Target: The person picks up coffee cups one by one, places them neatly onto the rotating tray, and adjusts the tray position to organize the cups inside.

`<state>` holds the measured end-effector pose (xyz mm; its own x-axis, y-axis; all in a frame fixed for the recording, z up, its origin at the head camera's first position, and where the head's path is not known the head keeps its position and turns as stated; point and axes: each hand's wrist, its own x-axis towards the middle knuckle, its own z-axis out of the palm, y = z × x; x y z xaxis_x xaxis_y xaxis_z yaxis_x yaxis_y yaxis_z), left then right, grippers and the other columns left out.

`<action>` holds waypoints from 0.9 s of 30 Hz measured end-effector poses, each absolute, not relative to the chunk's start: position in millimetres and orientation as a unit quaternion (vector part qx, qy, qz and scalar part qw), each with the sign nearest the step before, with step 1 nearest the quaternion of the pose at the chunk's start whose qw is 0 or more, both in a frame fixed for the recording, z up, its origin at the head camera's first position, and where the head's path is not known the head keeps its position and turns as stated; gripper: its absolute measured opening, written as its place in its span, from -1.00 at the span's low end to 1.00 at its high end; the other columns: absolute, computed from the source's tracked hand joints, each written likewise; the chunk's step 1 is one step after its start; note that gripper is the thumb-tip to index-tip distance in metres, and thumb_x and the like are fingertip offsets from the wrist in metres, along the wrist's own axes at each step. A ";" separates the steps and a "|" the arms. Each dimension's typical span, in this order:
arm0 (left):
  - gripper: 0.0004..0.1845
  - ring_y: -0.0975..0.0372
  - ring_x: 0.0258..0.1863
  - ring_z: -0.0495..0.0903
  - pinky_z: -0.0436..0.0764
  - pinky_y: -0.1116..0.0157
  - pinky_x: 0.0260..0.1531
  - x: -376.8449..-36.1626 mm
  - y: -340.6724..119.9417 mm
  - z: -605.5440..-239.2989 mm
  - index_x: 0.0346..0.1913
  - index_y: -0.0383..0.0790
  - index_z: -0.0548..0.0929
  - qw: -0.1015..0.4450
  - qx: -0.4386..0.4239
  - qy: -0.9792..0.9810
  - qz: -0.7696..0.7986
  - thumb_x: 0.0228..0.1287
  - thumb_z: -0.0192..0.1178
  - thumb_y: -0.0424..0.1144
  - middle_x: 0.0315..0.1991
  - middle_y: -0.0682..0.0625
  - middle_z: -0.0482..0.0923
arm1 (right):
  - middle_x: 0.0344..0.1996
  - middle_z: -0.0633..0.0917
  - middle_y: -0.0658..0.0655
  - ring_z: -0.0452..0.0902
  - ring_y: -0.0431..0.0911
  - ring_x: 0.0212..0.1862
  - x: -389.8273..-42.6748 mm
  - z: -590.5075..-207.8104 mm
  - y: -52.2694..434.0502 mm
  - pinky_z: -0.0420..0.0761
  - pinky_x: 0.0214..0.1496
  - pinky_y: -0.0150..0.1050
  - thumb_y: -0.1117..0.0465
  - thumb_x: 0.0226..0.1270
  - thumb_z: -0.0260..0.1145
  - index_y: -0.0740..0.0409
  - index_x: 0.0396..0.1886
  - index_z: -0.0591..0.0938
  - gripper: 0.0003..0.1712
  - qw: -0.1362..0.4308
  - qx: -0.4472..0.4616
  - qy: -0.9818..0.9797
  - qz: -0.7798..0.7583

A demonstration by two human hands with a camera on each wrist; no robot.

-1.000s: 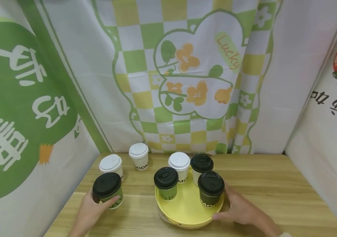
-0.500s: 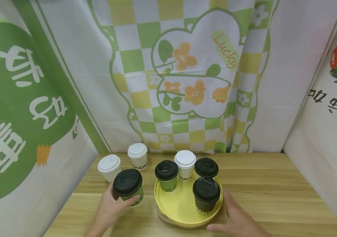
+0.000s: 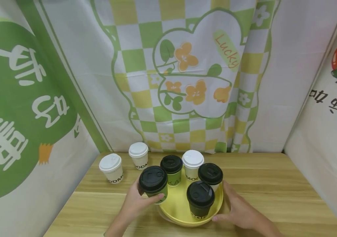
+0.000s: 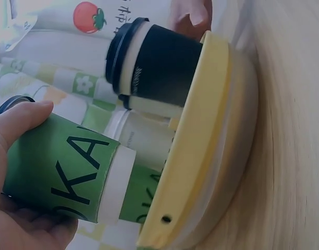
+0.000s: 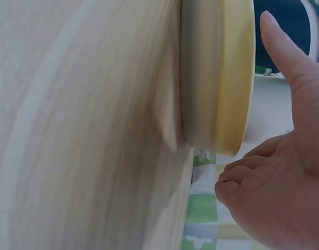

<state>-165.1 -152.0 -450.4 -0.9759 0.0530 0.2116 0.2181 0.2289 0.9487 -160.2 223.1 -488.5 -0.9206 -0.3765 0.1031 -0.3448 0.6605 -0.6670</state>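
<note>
My left hand [image 3: 134,202] grips a green paper cup [image 3: 154,180] with a black lid, thumb across its front. It hangs upright over the left rim of a round yellow tray [image 3: 175,202]. Standing on the tray are another green cup [image 3: 174,177], a white cup [image 3: 192,164], a black-lidded cup [image 3: 210,174] and a dark cup [image 3: 200,200]. Beside the tray's right rim, my right hand [image 3: 240,210] is spread, thumb near the front edge. In the right wrist view the thumb [image 5: 284,47] is extended and the other fingers bend slightly; contact with the rim cannot be told.
Two white-lidded cups, one nearer [image 3: 111,168] and one farther back [image 3: 139,155], stand on the wooden table [image 3: 275,187] left of the tray. Patterned cloth [image 3: 186,131] hangs behind the table, with printed cloth walls at both sides.
My left hand has carried the green cup rightwards from beside the white cups to the tray. The tray has turned clockwise with its cups, while my right hand stays by its rim.
</note>
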 end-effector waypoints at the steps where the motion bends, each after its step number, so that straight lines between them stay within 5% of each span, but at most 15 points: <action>1: -0.09 0.02 0.36 0.61 0.55 0.23 0.42 -167.1 -148.2 -452.1 0.45 -0.15 0.50 0.064 -0.091 -0.778 -0.618 -0.03 0.68 -0.31 0.34 -0.09 0.64 | 0.69 0.04 0.42 0.09 0.41 0.64 -161.5 -490.8 223.4 0.18 0.59 0.37 -0.46 -0.03 0.59 0.17 0.76 -0.14 0.64 0.018 -0.206 0.908 -0.364; 6: -0.08 0.00 0.40 0.58 0.51 0.07 0.49 -174.9 -133.7 -459.9 0.47 -0.15 0.48 0.041 -0.102 -0.770 -0.629 0.00 0.68 -0.28 0.36 -0.08 0.62 | 0.70 0.03 0.39 0.07 0.38 0.65 -163.9 -494.6 224.2 0.15 0.60 0.38 -0.41 -0.01 0.62 0.07 0.77 -0.16 0.61 0.028 -0.215 0.900 -0.379; 16: -0.12 0.08 0.34 0.61 0.57 0.41 0.34 -187.5 -121.7 -473.9 0.46 -0.16 0.46 0.010 -0.131 -0.762 -0.635 0.05 0.64 -0.29 0.32 -0.09 0.63 | 0.69 0.09 0.39 0.13 0.32 0.65 -165.8 -497.1 218.4 0.23 0.59 0.37 -0.40 -0.02 0.64 0.16 0.76 -0.12 0.62 0.019 -0.210 0.902 -0.376; 27: -0.12 0.09 0.24 0.66 0.57 0.40 0.30 -193.2 -105.6 -486.1 0.42 -0.17 0.48 0.001 -0.128 -0.770 -0.625 -0.01 0.66 -0.33 0.21 -0.11 0.69 | 0.69 0.04 0.43 0.06 0.37 0.66 -164.7 -500.6 219.5 0.15 0.63 0.36 -0.39 -0.03 0.64 0.29 0.73 -0.11 0.64 0.043 -0.185 0.901 -0.389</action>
